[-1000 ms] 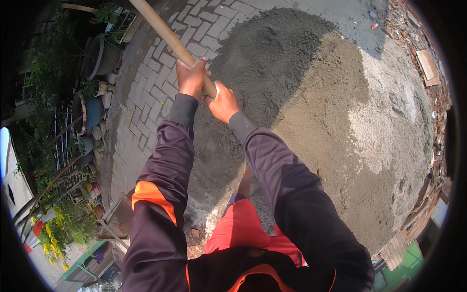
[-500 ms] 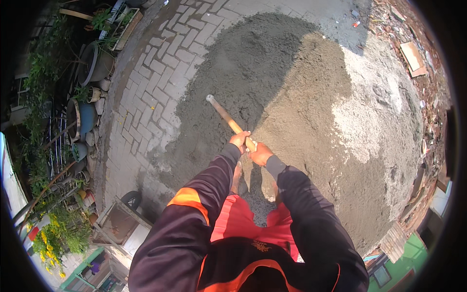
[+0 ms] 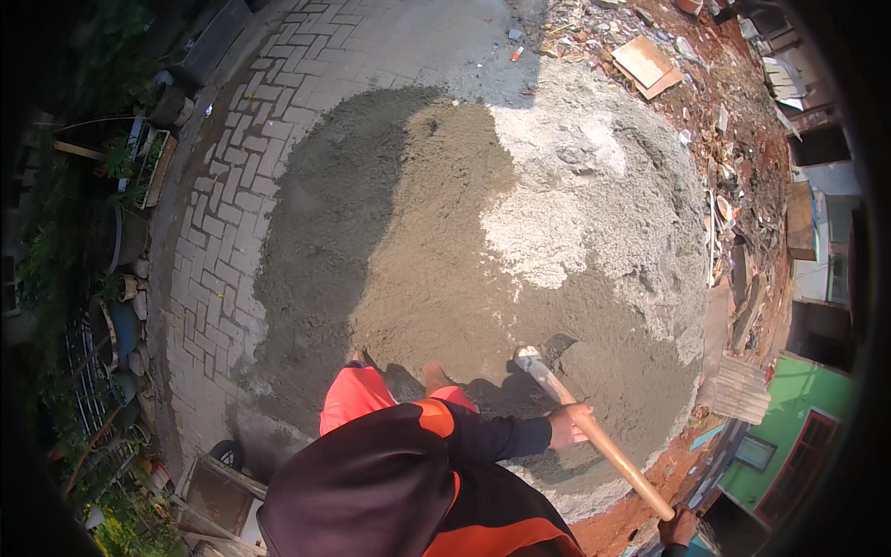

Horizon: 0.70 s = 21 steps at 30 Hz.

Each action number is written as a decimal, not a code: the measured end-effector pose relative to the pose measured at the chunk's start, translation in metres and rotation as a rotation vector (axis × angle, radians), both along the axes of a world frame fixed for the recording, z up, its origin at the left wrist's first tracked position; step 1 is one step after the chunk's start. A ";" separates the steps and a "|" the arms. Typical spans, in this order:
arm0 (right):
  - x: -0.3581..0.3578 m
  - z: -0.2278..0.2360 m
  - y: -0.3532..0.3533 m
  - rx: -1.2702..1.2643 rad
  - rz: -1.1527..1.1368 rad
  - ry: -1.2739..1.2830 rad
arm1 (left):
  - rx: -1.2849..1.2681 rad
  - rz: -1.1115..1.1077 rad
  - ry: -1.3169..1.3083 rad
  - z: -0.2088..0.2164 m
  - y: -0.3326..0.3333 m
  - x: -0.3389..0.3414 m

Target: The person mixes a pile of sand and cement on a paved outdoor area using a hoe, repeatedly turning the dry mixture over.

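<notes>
My left hand [image 3: 569,426] wraps round the wooden handle of a hoe [image 3: 617,459] part way along it. At the handle's rear end, low on the right, my right hand [image 3: 678,526] is closed round it; little of that forearm shows. The hoe's pale metal collar and dark blade [image 3: 560,346] are down at the grey mix, and I cannot tell how deep the blade sits. Under and around it spreads a broad heap of damp grey sand or mortar mix [image 3: 436,251], with a paler gravelly part [image 3: 594,204] to the right. My bare feet stand at its near edge.
Block paving [image 3: 218,251] runs along the left, edged by pots and plants. On the right lie rubble and litter [image 3: 733,176], flat boards [image 3: 647,65] and a corrugated sheet [image 3: 738,390]. A green-walled building [image 3: 789,408] stands at the lower right. A wheel [image 3: 226,453] is at lower left.
The hoe has swung from ahead of me to my right, its head now at the mix there. My hands have moved apart along the handle, and my view has turned right.
</notes>
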State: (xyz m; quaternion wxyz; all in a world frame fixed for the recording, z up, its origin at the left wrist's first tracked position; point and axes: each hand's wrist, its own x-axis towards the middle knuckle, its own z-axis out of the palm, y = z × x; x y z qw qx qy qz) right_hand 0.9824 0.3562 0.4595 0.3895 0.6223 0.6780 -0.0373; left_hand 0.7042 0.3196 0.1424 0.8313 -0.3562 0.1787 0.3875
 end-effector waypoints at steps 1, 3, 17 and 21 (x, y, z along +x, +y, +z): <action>-0.006 0.022 0.000 -0.085 -0.066 -0.195 | 0.034 -0.049 -0.054 0.018 0.008 0.006; 0.022 0.000 -0.023 -0.027 -0.115 -0.072 | 0.114 -0.105 0.002 0.026 0.024 0.004; -0.388 -0.245 0.014 -0.514 -0.602 0.958 | -0.319 0.215 0.859 -0.116 0.134 -0.418; -0.491 -0.296 0.072 -0.639 -0.438 0.954 | -0.349 0.154 0.830 -0.160 0.174 -0.528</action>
